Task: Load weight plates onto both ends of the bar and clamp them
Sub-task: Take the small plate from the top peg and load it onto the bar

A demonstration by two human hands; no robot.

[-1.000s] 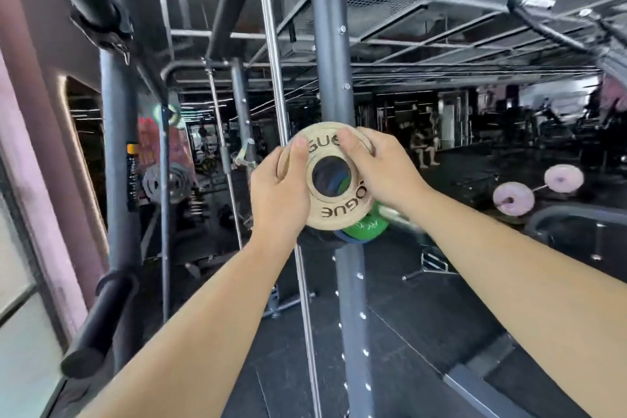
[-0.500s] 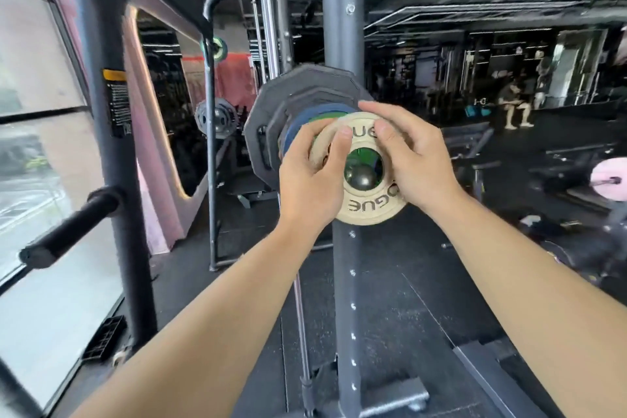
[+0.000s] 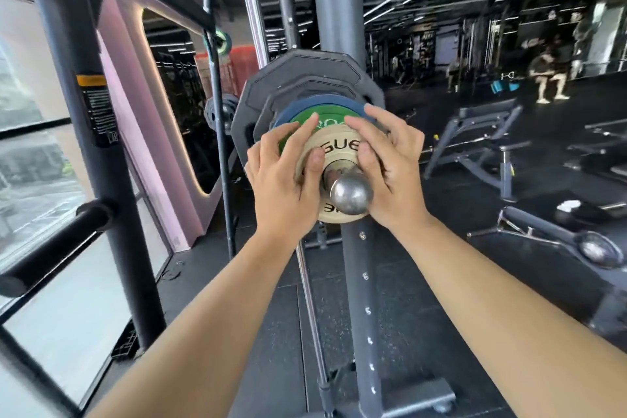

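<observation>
The tan plate (image 3: 339, 149) has slid on: the bar end (image 3: 351, 195) now pokes through its hole. The left hand (image 3: 281, 187) and right hand (image 3: 393, 176) grip its rim.

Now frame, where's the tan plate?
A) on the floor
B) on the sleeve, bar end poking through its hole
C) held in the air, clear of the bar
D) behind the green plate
B: the steel bar end sticks out through the hole of the tan plate. The left hand and right hand grip the plate in front of the green plate.
</observation>
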